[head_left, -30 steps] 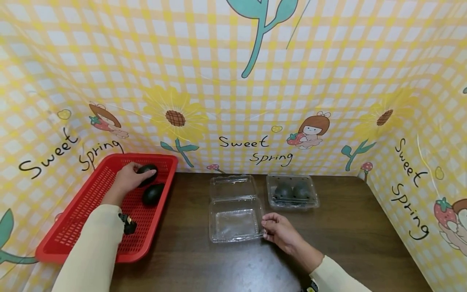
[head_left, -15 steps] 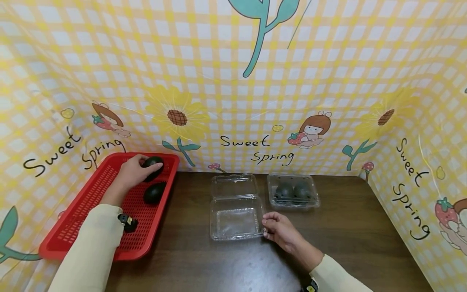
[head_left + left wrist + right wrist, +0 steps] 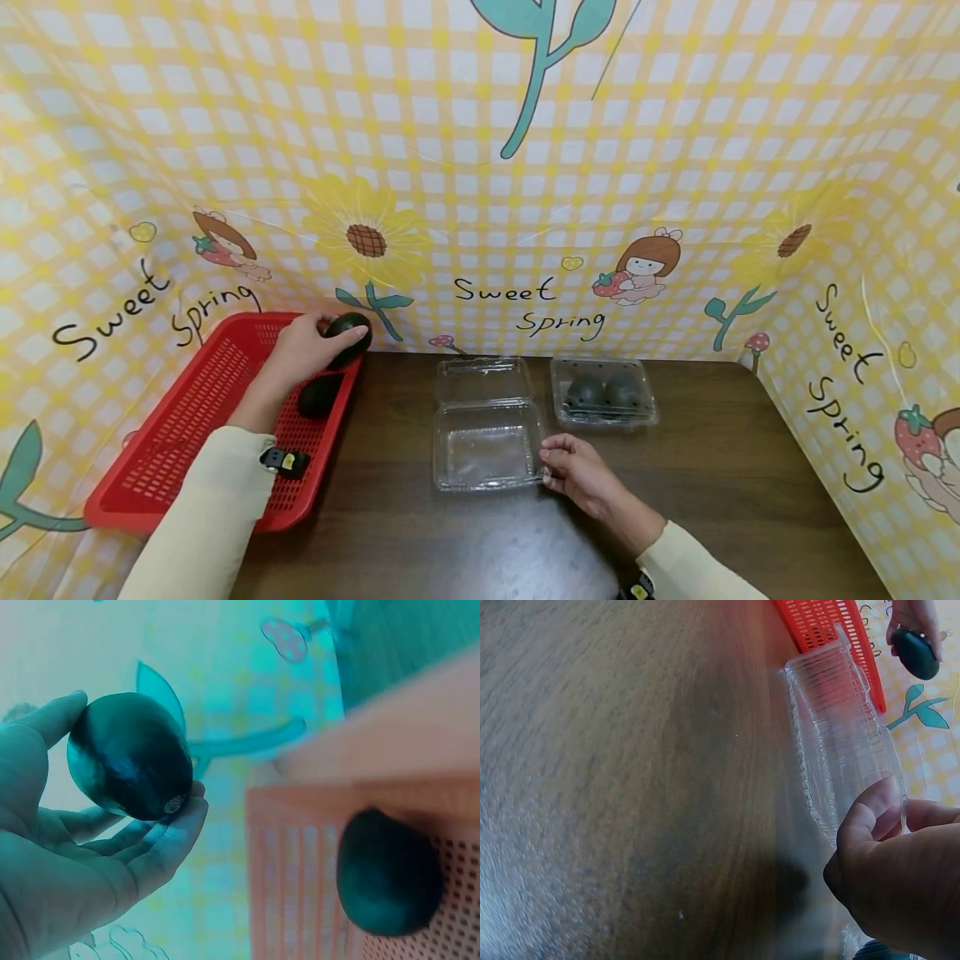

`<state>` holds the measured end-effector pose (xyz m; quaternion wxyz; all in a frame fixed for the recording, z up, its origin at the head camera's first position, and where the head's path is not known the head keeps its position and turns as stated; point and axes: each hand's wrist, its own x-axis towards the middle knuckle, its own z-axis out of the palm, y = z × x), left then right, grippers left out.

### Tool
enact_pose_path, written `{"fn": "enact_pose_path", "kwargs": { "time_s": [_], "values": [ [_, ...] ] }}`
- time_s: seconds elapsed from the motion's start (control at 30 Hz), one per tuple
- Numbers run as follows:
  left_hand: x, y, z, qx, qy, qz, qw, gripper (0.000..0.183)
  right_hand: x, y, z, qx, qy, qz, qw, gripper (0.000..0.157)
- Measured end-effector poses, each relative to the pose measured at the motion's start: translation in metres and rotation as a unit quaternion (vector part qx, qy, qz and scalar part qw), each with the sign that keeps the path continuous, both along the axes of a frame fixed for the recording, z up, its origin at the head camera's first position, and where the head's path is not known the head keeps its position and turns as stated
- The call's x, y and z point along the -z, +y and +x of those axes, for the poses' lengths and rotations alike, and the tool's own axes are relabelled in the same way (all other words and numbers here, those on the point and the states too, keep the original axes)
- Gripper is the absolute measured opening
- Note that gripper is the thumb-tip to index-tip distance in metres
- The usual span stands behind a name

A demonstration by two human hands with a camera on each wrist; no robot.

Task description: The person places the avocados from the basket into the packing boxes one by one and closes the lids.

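Left hand [image 3: 303, 346] held avocado [image 3: 351, 340] near red basket's [image 3: 112, 504] far right corner.
Hand curled partway round it; second avocado [image 3: 320, 396] lay in basket. Right hand [image 3: 581, 475] pinched edge of open clear clamshell [image 3: 487, 450] on table [image 3: 420, 550]; filled clamshell [image 3: 637, 419] sat beyond.

A glossy, dark-green oval fruit [image 3: 352, 341] is held aloft in the left grip [image 3: 300, 347]. An open, hinged, clear plastic box [image 3: 487, 454] lies just left of the right grip [image 3: 581, 475], its rim pinched there.
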<state>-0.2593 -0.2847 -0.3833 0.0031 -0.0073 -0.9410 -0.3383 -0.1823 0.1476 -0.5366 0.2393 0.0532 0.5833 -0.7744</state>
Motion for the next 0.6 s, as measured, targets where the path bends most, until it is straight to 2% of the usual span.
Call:
{"fn": "enact_pose_path", "kwargs": {
  "time_s": [0.2, 0.3, 0.47, 0.6],
  "values": [
    [-0.005, 0.022, 0.006, 0.008, 0.004, 0.01, 0.9999, 0.073, 0.0, 0.0, 0.0, 0.0, 0.0, 0.002, 1.0, 0.009],
    [-0.004, 0.034, 0.01, 0.012, -0.006, 0.014, 0.9998, 0.074, 0.0, 0.0, 0.0, 0.001, 0.0, 0.003, 1.0, 0.009],
    [0.001, 0.053, 0.014, 0.029, -0.032, 0.049, 0.9978, 0.077, -0.001, 0.001, 0.001, 0.002, 0.0, 0.005, 1.0, 0.01],
    [0.007, 0.068, 0.018, 0.044, -0.041, 0.076, 0.9952, 0.068, -0.001, 0.0, 0.001, 0.002, -0.001, 0.006, 1.0, 0.011]
  ]
}}
